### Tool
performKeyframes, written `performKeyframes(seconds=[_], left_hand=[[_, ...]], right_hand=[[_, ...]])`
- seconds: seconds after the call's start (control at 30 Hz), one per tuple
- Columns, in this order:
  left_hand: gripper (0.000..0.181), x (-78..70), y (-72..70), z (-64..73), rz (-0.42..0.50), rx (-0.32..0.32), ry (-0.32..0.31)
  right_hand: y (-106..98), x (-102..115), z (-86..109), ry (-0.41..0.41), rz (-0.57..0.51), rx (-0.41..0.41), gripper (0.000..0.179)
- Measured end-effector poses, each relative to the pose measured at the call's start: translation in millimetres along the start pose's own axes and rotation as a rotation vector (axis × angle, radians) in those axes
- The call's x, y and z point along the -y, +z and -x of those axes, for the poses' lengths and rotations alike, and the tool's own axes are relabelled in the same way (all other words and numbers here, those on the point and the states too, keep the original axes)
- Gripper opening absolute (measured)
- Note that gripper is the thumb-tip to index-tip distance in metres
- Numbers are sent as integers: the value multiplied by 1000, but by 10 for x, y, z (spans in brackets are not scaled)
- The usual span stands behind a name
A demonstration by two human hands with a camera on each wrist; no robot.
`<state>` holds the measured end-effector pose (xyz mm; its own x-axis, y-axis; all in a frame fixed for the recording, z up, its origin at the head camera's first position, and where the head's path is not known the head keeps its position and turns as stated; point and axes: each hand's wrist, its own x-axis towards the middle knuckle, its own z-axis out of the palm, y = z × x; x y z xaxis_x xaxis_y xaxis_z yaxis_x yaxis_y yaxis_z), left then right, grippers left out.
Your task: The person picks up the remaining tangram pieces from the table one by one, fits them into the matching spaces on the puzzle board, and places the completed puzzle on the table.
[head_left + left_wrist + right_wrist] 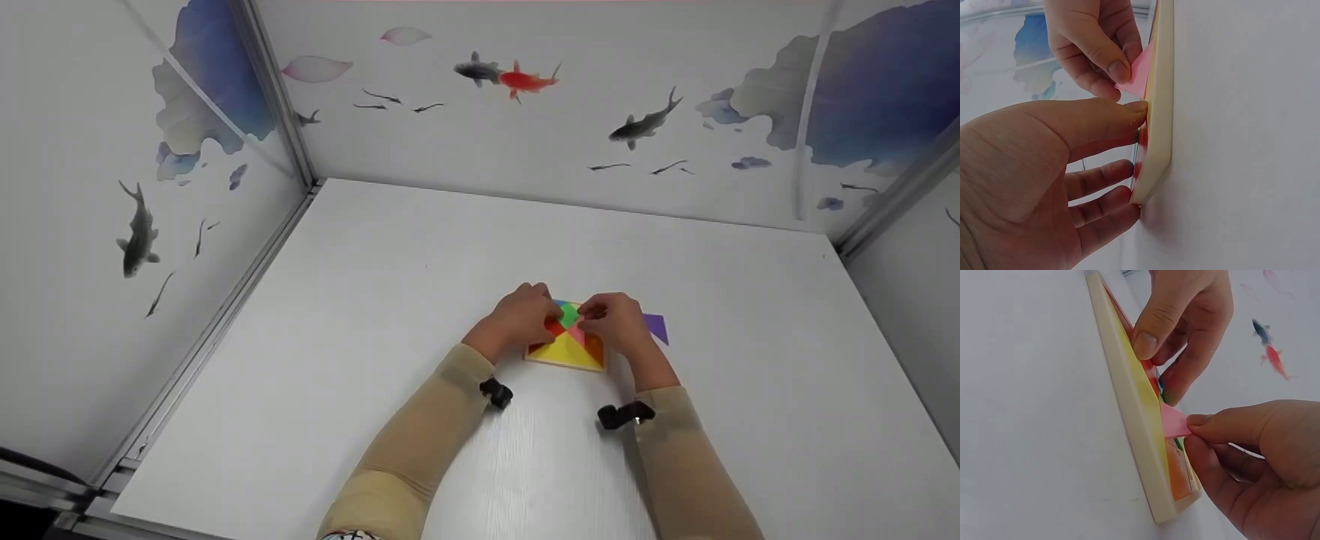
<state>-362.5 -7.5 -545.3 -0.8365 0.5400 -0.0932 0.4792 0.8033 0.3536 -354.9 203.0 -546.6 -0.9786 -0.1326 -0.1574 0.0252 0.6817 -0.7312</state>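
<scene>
A wooden tangram tray (pixel 564 364) lies flat on the table, holding yellow (pixel 564 351), orange, red and green (pixel 568 313) pieces, with a bit of blue at its far edge. Between thumb and fingers, my right hand (pixel 616 322) pinches a pink tangram piece (pixel 1174 422), tilted up with one end down at the tray. My left hand (pixel 521 319) rests over the tray's left side; its thumb touches by the red piece (pixel 1151 377) and the bent fingertips press near the green one. Both hands hide parts of the tray.
A purple tangram piece (pixel 657 328) lies on the white table (pixel 375 300) right of the tray, partly behind my right hand. White panels (pixel 525 142) printed with fish stand at the table's back and sides. Black wrist cameras (pixel 626 415) sit on both sleeves.
</scene>
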Motion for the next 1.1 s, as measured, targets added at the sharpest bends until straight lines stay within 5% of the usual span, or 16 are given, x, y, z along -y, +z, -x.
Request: performKeyframes(seconds=[0.27,1.1], left_hand=[[40,-5,-1,1,-4,-1,0],[42,16,17,-21,-35,4,-1]], right_hand=[[19,31,-7,55,31,-3,21],[47,-19,-7,19,46,-13,15]])
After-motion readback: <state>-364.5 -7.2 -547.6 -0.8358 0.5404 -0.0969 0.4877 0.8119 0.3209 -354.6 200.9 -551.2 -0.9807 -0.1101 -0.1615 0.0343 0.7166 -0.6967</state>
